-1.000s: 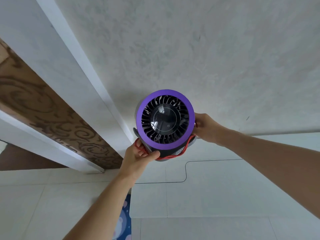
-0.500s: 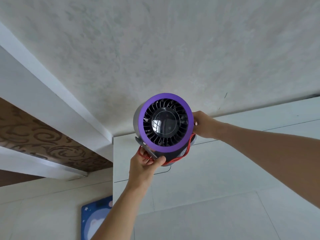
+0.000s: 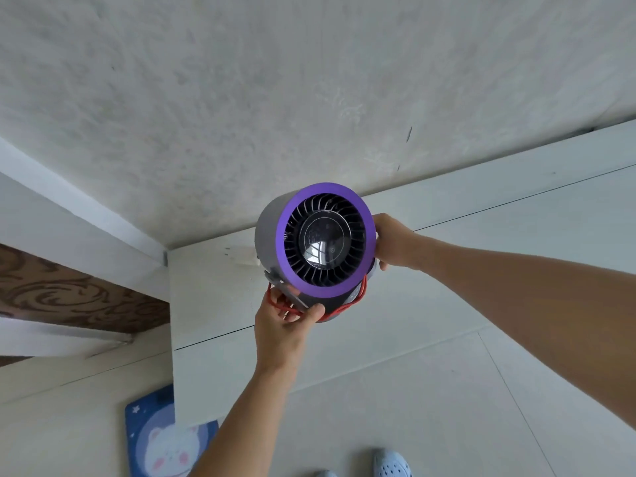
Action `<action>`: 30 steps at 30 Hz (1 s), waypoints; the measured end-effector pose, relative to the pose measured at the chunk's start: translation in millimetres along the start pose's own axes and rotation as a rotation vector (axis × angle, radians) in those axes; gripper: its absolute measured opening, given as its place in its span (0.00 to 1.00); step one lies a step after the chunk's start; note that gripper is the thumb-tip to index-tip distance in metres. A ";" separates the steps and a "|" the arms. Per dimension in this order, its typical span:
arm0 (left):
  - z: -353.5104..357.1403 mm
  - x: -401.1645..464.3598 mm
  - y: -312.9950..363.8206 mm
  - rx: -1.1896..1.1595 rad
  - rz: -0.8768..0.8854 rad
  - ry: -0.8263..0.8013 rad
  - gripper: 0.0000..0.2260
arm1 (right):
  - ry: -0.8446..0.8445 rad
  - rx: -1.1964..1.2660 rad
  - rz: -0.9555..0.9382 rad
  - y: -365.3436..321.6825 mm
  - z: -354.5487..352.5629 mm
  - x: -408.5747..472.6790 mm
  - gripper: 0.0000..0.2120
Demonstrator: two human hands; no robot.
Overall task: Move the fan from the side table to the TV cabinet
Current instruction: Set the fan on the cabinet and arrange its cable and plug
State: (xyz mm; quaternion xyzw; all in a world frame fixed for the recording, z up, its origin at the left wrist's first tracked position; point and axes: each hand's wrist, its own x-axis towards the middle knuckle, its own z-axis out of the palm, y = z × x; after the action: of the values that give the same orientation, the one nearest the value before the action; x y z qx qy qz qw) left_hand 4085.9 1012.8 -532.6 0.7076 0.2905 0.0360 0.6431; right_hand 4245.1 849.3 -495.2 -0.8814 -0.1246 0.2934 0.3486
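A round grey fan with a purple front ring and black grille faces me, held in the air over a white cabinet top. My left hand grips its base from below, where a red cord is bundled. On the fan's right side, my right hand holds the body, fingers wrapped behind it. The fan touches no surface that I can see.
A pale textured wall rises behind the cabinet. A white-framed panel with brown scroll pattern stands at the left. On the tiled floor lie a blue bear mat and my light blue shoes.
The view has swung down and left, bringing more cabinet top, floor and my shoes into sight. Both hands keep the same hold on the fan, which has moved over the cabinet.
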 end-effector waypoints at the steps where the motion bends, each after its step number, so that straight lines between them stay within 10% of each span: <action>1: 3.3 -0.2 -5.2 0.002 -0.002 0.013 0.19 | 0.012 0.007 0.010 4.0 2.1 2.3 0.22; 13: 40.9 -8.4 -56.9 -0.021 -0.012 0.118 0.29 | 0.085 0.146 -0.058 44.9 20.1 7.5 0.35; 30: 46.4 -11.8 -64.4 0.110 -0.006 0.077 0.25 | 0.165 0.435 0.064 78.7 25.9 -6.3 0.21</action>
State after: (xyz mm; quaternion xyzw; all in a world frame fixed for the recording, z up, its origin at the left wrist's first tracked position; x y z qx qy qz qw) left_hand 4072.3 966.3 -596.7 0.7390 0.3186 0.0453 0.5919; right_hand 4225.7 803.6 -561.7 -0.8099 -0.0017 0.2513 0.5300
